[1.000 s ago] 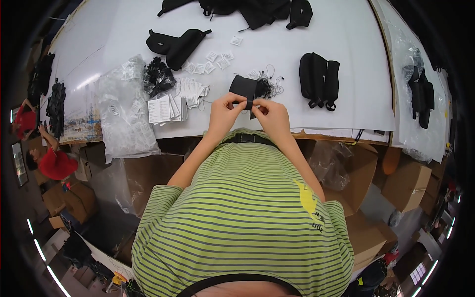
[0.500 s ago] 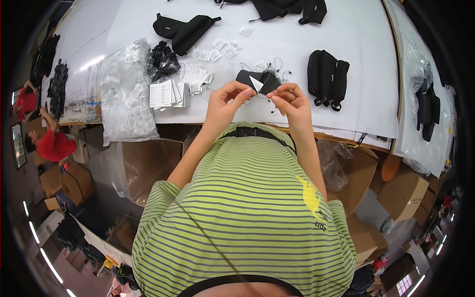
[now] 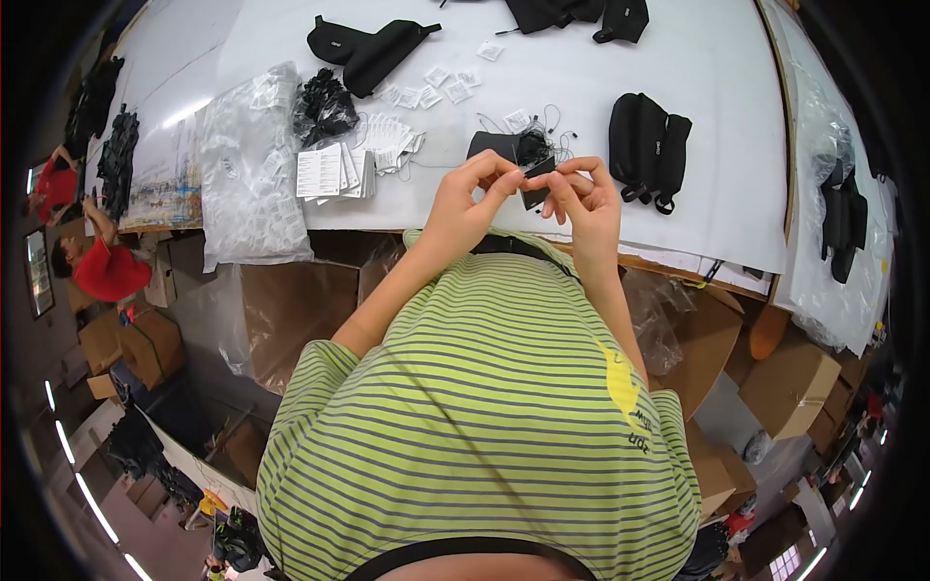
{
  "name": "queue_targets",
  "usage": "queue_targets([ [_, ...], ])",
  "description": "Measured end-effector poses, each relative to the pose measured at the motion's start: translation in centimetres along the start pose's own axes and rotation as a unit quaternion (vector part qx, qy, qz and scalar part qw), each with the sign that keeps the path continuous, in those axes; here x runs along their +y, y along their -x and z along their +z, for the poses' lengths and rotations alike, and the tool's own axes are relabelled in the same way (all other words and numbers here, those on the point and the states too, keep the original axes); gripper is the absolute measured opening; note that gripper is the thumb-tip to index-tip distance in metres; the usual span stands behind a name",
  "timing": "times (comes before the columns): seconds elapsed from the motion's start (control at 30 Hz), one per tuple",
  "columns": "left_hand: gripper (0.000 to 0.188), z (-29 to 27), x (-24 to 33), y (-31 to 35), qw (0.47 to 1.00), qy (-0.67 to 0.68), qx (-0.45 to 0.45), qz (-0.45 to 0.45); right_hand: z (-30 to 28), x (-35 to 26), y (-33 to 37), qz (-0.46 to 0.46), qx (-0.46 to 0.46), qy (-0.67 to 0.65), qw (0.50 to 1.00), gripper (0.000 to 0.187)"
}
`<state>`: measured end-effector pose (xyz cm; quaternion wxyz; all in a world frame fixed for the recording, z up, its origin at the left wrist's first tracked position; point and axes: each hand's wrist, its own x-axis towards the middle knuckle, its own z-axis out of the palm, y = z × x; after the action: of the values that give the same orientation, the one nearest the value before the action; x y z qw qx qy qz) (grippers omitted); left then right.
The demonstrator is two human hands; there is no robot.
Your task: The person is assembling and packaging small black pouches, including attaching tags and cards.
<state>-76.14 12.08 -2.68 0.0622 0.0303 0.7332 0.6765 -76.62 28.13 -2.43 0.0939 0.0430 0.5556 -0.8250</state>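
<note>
At the table's near edge, my left hand and my right hand meet with thumbs and fingers pinched together. Between them is a small black hang tag, partly hidden by my fingers; a thin cord seems to be in the pinch, too fine to make out clearly. Just beyond the fingertips lie a dark flat card and a tangle of black strings. Stacked white printed cards sit to the left, beside fanned white labels.
Black pouches lie at right, with another black pouch at far left. Small white sachets are scattered mid-table. A clear plastic bag hangs over the near edge. Cardboard boxes stand below; a person in red is at left.
My hands have come together, the left moving right toward the other. The white triangular face that showed on the tag is out of sight. The view has shifted slightly.
</note>
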Motion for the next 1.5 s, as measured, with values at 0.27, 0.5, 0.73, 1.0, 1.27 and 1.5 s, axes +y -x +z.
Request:
queue_targets([
  [0.27,0.016,0.2,1.0,0.4,0.995,-0.078,0.000,0.064,0.2,0.1,0.2,0.040,0.036,0.074,0.996,0.016],
  [0.5,0.017,0.4,1.0,0.7,0.990,-0.124,0.007,0.066,0.9,1.0,0.1,0.022,0.036,0.059,0.997,0.017],
  [0.73,0.016,0.4,0.9,1.2,0.989,-0.132,0.022,0.060,1.2,1.0,0.2,0.025,0.035,0.081,0.996,0.019],
  [1.0,0.016,0.5,0.6,1.3,0.989,-0.125,0.043,0.064,1.4,1.4,0.4,0.030,0.042,0.067,0.996,0.019],
  [1.27,0.013,0.1,-0.4,1.4,1.000,0.011,-0.020,0.017,1.7,0.7,1.2,-0.005,0.007,0.027,1.000,0.018],
  [1.5,0.018,-0.8,0.1,0.0,0.964,0.256,-0.076,-0.009,3.5,-1.2,0.0,-0.025,-0.031,0.004,0.999,0.016],
])
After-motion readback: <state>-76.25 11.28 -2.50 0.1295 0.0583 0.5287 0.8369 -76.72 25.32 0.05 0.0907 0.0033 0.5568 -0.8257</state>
